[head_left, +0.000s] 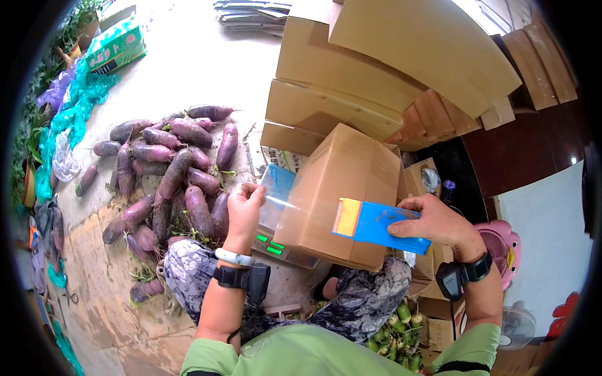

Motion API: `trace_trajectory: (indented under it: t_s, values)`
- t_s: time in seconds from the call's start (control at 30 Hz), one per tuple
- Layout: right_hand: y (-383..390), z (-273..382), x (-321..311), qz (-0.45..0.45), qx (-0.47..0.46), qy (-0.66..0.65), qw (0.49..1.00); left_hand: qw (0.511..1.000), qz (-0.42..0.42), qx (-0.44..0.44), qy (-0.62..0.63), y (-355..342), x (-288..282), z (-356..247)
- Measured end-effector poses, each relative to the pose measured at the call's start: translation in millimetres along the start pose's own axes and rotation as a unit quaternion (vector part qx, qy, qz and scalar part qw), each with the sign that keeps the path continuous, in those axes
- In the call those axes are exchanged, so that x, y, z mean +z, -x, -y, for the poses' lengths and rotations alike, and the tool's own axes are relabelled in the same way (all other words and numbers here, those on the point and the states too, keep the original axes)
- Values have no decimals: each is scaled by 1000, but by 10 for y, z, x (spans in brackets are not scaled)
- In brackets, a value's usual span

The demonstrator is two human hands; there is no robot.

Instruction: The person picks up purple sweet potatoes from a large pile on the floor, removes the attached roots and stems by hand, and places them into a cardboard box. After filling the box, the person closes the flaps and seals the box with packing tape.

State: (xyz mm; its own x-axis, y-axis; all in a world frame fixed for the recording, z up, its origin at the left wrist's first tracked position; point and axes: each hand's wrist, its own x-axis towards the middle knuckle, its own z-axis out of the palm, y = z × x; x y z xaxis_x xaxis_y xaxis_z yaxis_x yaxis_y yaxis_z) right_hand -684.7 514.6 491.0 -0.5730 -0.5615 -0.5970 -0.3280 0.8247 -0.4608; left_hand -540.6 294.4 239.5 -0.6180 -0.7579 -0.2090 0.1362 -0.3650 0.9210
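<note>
A closed brown cardboard box [351, 182] stands in front of me, on a digital scale [287, 252] with green lit displays. My right hand [433, 220] grips a blue tape dispenser [382, 225] with a yellow, toothed front edge, held against or just over the box's near right part. At the box's left side my left hand [246, 203] is closed in a pinch. From its fingers a strip of clear packing tape [273, 199] runs to the box. Whether the strip continues to the dispenser across the box is hard to make out.
Purple radishes [172, 169] lie heaped on the floor at left. Large open cartons [338, 100] stand beyond the box. Green-topped radishes [398, 332] sit near my knee at lower right. A pink fan [498, 250] and a green box [116, 47] stand farther off.
</note>
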Motion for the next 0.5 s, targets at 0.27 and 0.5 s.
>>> trace_trajectory:
  t_s: [0.27,0.5]
  values:
    - [-194,31,32,7,25,38,999,994,-41,40,-91,-58,-43,170]
    - [-413,100,76,32,75,82,993,987,-29,40,-154,-50,-16,499]
